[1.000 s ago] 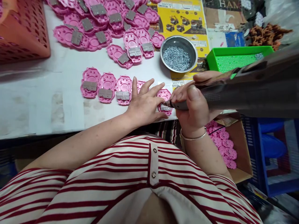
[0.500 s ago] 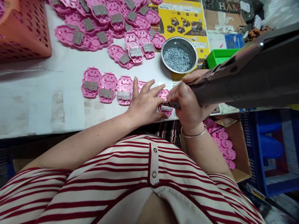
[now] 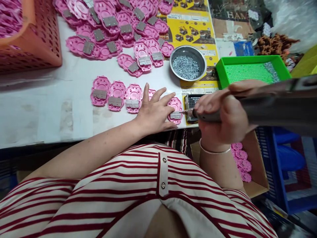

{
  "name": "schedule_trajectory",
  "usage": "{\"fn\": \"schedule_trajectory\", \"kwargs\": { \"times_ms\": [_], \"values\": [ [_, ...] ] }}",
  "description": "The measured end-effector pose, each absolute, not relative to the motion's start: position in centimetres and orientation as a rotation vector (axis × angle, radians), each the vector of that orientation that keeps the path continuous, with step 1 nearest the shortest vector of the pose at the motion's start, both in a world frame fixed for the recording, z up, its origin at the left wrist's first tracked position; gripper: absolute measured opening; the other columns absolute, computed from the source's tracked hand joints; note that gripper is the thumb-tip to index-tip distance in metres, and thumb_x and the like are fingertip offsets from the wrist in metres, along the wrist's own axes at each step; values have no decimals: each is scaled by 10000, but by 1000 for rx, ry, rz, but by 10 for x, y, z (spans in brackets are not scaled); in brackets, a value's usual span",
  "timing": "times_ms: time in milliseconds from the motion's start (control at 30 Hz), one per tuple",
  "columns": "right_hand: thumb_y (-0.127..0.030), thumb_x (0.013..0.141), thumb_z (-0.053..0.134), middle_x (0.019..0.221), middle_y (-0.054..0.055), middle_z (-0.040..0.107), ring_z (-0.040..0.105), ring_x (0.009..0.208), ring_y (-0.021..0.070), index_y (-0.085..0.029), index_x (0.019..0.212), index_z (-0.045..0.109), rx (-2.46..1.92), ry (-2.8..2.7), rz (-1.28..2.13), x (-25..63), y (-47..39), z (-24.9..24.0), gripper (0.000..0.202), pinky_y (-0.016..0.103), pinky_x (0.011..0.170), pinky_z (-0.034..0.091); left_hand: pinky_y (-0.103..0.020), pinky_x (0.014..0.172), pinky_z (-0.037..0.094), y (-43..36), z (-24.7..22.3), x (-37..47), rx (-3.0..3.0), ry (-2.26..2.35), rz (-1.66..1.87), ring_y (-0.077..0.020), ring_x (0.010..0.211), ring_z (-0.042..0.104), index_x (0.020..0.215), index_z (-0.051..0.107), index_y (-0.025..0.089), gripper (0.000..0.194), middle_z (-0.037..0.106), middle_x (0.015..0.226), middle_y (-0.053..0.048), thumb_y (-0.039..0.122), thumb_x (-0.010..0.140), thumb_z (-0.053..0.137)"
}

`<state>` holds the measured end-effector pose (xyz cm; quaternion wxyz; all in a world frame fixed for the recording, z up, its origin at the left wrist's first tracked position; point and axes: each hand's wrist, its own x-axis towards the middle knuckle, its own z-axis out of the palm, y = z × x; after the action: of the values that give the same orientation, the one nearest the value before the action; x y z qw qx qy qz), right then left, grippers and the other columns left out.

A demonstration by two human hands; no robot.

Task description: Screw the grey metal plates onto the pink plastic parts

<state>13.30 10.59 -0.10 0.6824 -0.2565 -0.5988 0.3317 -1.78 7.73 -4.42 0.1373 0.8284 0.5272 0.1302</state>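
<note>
My left hand (image 3: 155, 114) lies palm down with its fingers spread. Its thumb and one fingertip touch the left side of a pink plastic part (image 3: 175, 104), which has a grey metal plate across its lower half. In my right hand (image 3: 224, 117) is a dark power screwdriver (image 3: 277, 107), held sideways with its bit pointing left. The bit's tip is at the right edge of that pink part; whether it touches, I cannot tell. Several like parts (image 3: 116, 88) stand in a row to the left, one partly hidden under my left hand.
Beyond the row lie a heap of pink parts (image 3: 123, 16) and a steel bowl (image 3: 171, 71) of small screws. A small black perforated tray (image 3: 188, 100) sits under the bit. Further off are a green tray (image 3: 221, 72) and an orange basket (image 3: 49, 39). A cardboard box (image 3: 260, 165) of pink parts stands below right.
My right hand has drawn the screwdriver right, off the pink part, uncovering the small black tray and more of the green tray. My left hand stays on the part.
</note>
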Motion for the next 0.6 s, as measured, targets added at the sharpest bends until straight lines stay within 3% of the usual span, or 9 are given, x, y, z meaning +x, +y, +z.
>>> {"fn": "schedule_trajectory", "kwargs": {
  "times_ms": [67, 133, 367, 433, 500, 533, 600],
  "values": [
    [-295, 866, 620, 545, -87, 437, 419, 401, 62, -279, 822, 617, -547, -1387, 735, 144, 102, 10, 47, 214, 434, 466, -751, 1174, 45, 76, -43, -16, 2414, 1518, 365, -408, 1455, 297, 988, 748, 236, 324, 466, 1531, -62, 504, 806, 740],
    [-291, 898, 534, 567, -56, 448, 464, 460, 50, -222, 699, 567, -541, -1447, 755, 158, 97, 16, 213, 197, 494, 482, -743, 1179, 42, 75, -42, -15, 2413, 1521, 387, -403, 1452, 304, 963, 745, 232, 318, 466, 1531, -65, 511, 812, 729],
    [-294, 874, 547, 536, -43, 396, 485, 464, 58, -190, 599, 491, -657, -1422, 718, 180, 88, 16, 300, 234, 493, 466, -719, 1182, -71, 115, -25, -46, 2305, 1802, 549, -381, 1441, 273, 1020, 708, 246, 456, 484, 1509, -18, 654, 827, 643],
    [-316, 865, 557, 530, -43, 406, 480, 457, 62, -192, 580, 475, -696, -1406, 695, 181, 87, 14, 322, 250, 498, 464, -701, 1181, -123, 139, -13, -67, 2186, 2025, 603, -360, 1449, 225, 1129, 672, 264, 460, 435, 1538, 6, 618, 836, 657],
    [-322, 860, 555, 532, -42, 414, 482, 461, 62, -193, 570, 466, -721, -1390, 671, 182, 86, 12, 330, 256, 508, 463, -668, 1195, -121, 156, -1, -81, 2057, 2219, 661, -349, 1475, 138, 1388, 505, 264, 705, 248, 1637, -10, 580, 796, 720],
    [-323, 857, 557, 533, -42, 410, 479, 461, 59, -192, 569, 461, -726, -1380, 654, 184, 86, 12, 331, 253, 507, 457, -653, 1194, -147, 160, 3, -84, 2032, 2277, 714, -347, 1476, 130, 1457, 425, 279, 767, 222, 1643, 5, 589, 811, 695],
    [-343, 853, 554, 516, -45, 384, 455, 443, 52, -191, 548, 417, -770, -1361, 624, 187, 86, 13, 367, 251, 490, 430, -612, 1218, -127, 156, 6, -76, 2117, 2227, 761, -327, 1469, 190, 1436, 461, 290, 712, 312, 1600, 11, 618, 833, 652]
  ]
}}
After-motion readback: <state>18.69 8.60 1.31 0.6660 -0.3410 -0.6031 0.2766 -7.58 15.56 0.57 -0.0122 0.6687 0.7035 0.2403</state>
